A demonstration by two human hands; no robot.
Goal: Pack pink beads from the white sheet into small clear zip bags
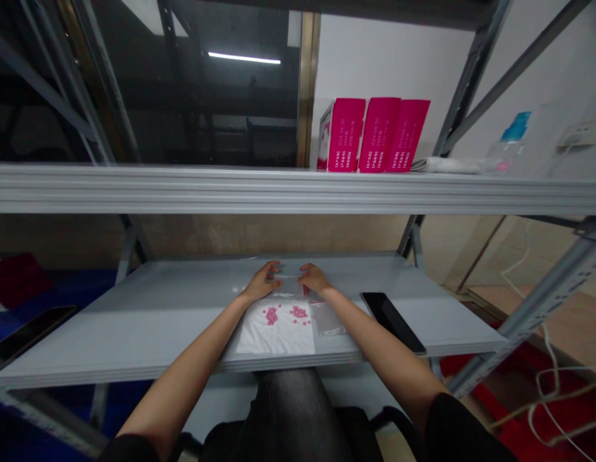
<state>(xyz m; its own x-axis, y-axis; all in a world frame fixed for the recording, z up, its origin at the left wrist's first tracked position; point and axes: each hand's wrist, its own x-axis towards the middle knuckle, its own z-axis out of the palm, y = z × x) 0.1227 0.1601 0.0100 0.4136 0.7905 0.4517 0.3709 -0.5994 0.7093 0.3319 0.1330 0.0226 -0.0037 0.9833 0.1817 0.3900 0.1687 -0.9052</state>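
My left hand and my right hand meet at the back of a small clear plastic bag, and each seems to pinch one side of it. The bag lies on a grey metal shelf board. Just in front of it is a white sheet with two small heaps of pink beads or tablets. Another clear bag with a printed label lies flat beside the sheet, under my right forearm. The exact contents of the bag in my hands are too small to tell.
A black phone lies on the board to the right. A grey shelf beam crosses above, carrying pink boxes and a bottle. A dark tablet sits low left; white cables hang right.
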